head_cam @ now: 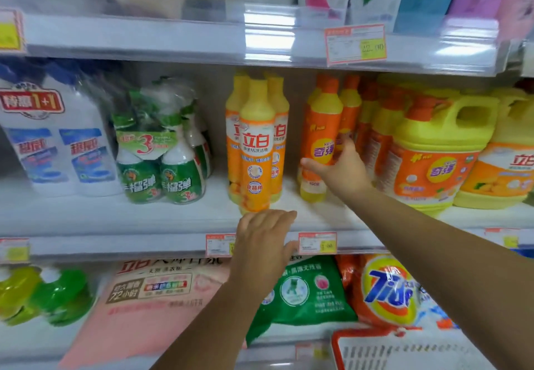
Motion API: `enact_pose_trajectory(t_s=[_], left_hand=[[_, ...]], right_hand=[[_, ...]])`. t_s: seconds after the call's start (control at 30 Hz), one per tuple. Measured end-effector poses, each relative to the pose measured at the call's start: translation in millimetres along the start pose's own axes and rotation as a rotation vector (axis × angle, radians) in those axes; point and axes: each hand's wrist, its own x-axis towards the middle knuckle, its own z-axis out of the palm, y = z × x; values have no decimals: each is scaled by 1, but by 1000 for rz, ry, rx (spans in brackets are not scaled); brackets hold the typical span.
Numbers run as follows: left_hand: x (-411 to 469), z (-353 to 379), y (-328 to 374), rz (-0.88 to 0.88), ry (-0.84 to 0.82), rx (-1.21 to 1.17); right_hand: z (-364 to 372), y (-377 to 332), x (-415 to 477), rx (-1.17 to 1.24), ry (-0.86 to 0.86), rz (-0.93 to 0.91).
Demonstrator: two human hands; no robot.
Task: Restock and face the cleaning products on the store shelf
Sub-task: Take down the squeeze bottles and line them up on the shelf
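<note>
On the middle shelf [144, 219] the bottles stand upright with labels outward, likely so shoppers can read them. The right hand [338, 167] wraps the front orange bottle [320, 126], thumb at its left and fingers round its right side, probably to square it up. The left hand [264, 236] lies loose and empty on the shelf lip, just before the yellow bottles [257, 138].

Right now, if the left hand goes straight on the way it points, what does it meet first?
Probably the orange bottle in the right hand; the yellow bottle stands just left of the left hand's line.
</note>
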Motion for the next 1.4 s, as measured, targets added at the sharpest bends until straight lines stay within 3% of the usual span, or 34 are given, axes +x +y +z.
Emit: enact_pose_trajectory(t_s=[0.13,0.3,0.47,0.7,0.8,1.0,1.1,1.27,1.4], left_hand=[[-2,2,0,10,15,17],[2,-23,6,-17,-100,-69],[5,-65,33,-116,-69,-329],[-9,-118,107,-160,-459,-823],[-33,-129,127,-252,-497,-875],[-79,-122,150,-285,-426,-685],[-89,-115,149,-313,-522,-782],[-83,-125,142,-385,-824,-1015],[-83,-113,142,-435,-749,-1059]], right_hand=[[14,2,21,-136,55,70],[-4,-6,-12,55,2,2],[-56,-30,-80,140,-59,-129],[-121,-57,-165,467,-340,19],[-138,-61,-186,483,-362,72],[-156,-60,-210,418,-174,53],[-157,-49,-216,419,-157,57],[-167,-37,-210,585,-190,152],[-169,-27,-203,699,-241,197]])
